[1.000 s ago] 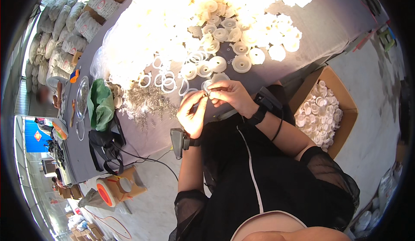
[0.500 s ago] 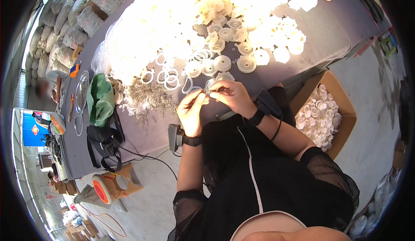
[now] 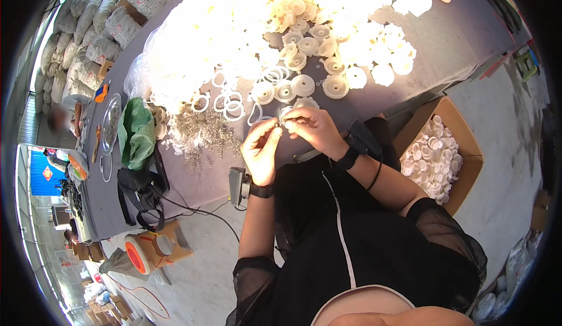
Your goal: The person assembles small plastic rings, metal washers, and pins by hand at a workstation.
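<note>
At the table's near edge, my left hand (image 3: 261, 148) pinches with thumb and forefinger at something too small to make out. Its fingertips almost meet those of my right hand (image 3: 312, 128), which is also closed in a pinch. A pale round plastic piece (image 3: 285, 113) shows partly at the right fingertips; whether they grip it, I cannot tell. White rings (image 3: 233, 110) lie loose just beyond my left hand. Round cream plastic caps (image 3: 302, 85) are spread past my right hand. Left of my hands sits a heap of small metallic bits (image 3: 206, 128).
Glaring sunlight washes out the large pile of plastic parts (image 3: 351, 10) at the back. A cardboard box (image 3: 468, 157) of white caps stands at my right. On the table's left are a green bag (image 3: 136, 133) and a black bag (image 3: 140, 194); a stool (image 3: 157, 248) stands below.
My left fingertips have shifted slightly and the two hands' fingertips look a little farther apart. The right hand has barely moved; the things on the table look the same.
</note>
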{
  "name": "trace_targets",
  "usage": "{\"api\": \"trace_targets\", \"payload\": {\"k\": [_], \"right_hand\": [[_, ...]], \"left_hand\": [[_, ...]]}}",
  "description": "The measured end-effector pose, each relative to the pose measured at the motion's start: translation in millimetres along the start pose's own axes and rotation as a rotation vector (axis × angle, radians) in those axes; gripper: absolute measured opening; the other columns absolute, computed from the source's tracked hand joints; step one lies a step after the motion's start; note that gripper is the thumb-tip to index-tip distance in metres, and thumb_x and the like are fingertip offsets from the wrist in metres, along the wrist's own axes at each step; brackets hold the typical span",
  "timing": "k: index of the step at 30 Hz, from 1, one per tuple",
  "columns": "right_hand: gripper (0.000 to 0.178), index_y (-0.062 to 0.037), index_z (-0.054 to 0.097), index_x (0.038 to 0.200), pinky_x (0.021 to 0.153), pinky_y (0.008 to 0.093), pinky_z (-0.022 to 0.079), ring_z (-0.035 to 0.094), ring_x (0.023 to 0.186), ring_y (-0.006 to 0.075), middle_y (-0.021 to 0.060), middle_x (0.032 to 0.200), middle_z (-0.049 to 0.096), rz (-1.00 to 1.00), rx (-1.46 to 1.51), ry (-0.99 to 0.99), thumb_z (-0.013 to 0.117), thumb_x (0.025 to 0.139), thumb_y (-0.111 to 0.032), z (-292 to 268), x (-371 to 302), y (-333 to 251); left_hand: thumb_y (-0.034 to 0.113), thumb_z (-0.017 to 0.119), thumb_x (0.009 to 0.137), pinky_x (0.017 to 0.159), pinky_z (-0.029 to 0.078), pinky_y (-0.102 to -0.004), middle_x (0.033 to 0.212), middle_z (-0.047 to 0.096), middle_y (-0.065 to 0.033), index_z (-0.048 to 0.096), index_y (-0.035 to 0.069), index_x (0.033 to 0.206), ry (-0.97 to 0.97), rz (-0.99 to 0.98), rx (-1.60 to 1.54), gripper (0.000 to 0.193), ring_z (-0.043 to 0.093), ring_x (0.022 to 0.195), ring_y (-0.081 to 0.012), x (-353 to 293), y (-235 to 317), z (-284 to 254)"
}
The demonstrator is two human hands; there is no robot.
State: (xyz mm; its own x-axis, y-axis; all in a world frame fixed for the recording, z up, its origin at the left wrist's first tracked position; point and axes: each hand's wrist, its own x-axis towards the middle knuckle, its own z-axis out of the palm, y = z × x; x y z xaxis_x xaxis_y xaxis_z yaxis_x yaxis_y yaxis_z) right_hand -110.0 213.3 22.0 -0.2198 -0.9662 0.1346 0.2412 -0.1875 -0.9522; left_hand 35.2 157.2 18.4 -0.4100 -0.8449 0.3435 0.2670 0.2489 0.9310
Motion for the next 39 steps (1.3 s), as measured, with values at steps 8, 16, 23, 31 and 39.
{"api": "trace_targets", "payload": {"k": [8, 16, 23, 31, 39], "right_hand": [[0.021, 0.0005, 0.061, 0.101, 0.065, 0.0232, 0.052, 0.06, 0.07, 0.0091, 0.0057, 0.086, 0.064, 0.145, 0.263, -0.025, 0.055, 0.09, -0.016, 1, -5, -3], [0.017, -0.0009, 0.062, 0.096, 0.064, 0.0241, 0.051, 0.06, 0.071, 0.008, 0.0046, 0.082, 0.064, 0.274, 0.324, 0.004, 0.057, 0.088, -0.015, 2, -1, -9], [0.009, -0.0019, 0.064, 0.086, 0.056, 0.0274, 0.046, 0.057, 0.062, 0.0165, 0.0083, 0.076, 0.059, -0.469, -0.607, 0.252, 0.059, 0.082, -0.008, -4, 10, -21], [0.008, 0.0017, 0.063, 0.087, 0.058, 0.0216, 0.044, 0.054, 0.065, 0.0089, 0.0058, 0.077, 0.057, -0.145, -0.585, 0.242, 0.059, 0.081, -0.002, -15, 5, -15], [0.016, 0.0015, 0.063, 0.096, 0.063, 0.0208, 0.049, 0.058, 0.07, 0.0078, 0.0037, 0.081, 0.061, 0.067, 0.107, 0.074, 0.06, 0.086, -0.01, -25, 0, -7]], "left_hand": [[-0.007, 0.059, 0.081, 0.082, 0.044, -0.0255, 0.098, 0.061, -0.0086, 0.062, -0.002, 0.102, -0.026, -0.081, -0.216, 0.022, 0.057, 0.091, -0.0137, -4, 1, 7], [0.001, 0.054, 0.087, 0.073, 0.052, -0.0264, 0.092, 0.063, -0.0103, 0.059, -0.005, 0.105, 0.035, -0.284, -0.55, 0.019, 0.062, 0.078, -0.016, -1, 6, 6], [0.005, 0.057, 0.087, 0.065, 0.052, -0.0247, 0.084, 0.064, -0.0076, 0.061, -0.002, 0.101, 0.085, -0.437, -0.344, 0.016, 0.062, 0.071, -0.0135, 10, 9, -2], [-0.001, 0.067, 0.076, 0.065, 0.046, -0.021, 0.096, 0.062, -0.0029, 0.064, 0.002, 0.101, 0.038, 0.03, 0.487, 0.026, 0.054, 0.071, -0.0076, 37, 14, -1], [-0.007, 0.063, 0.079, 0.07, 0.049, -0.0228, 0.093, 0.064, -0.0071, 0.064, -0.001, 0.099, -0.012, -0.158, -0.002, 0.021, 0.06, 0.078, -0.0103, 13, -4, 17]]}}
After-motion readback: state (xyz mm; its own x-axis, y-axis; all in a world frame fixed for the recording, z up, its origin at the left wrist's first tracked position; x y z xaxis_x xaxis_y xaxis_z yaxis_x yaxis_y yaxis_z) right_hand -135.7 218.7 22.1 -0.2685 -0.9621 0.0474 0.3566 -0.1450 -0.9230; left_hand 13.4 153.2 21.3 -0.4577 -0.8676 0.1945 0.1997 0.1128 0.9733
